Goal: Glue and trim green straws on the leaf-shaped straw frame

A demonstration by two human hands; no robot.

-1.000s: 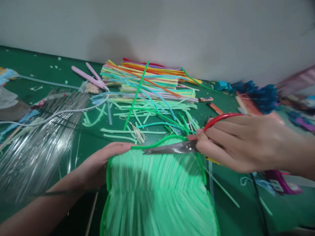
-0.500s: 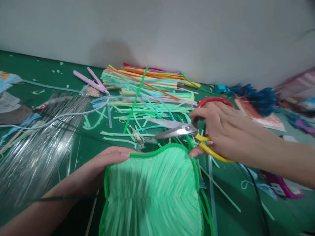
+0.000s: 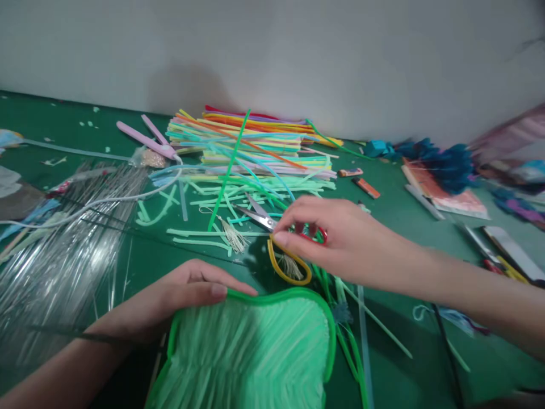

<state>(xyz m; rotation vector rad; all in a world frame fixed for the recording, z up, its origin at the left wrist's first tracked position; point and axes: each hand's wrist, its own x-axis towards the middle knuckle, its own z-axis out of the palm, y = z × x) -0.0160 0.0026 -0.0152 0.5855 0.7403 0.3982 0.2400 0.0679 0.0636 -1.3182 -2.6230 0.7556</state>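
Here, I have the left hand (image 3: pixel 187 292) holding the green panel (image 3: pixel 259 346) by its far edge; the right hand (image 3: pixel 327 230) grips scissors (image 3: pixel 267 222) near the pivot, blades parted beyond the fingertips.

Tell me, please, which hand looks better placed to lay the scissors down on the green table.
Probably the right hand: it holds the scissors, out beyond the green piece. The left hand is occupied gripping that piece at its far edge, apart from the scissors.
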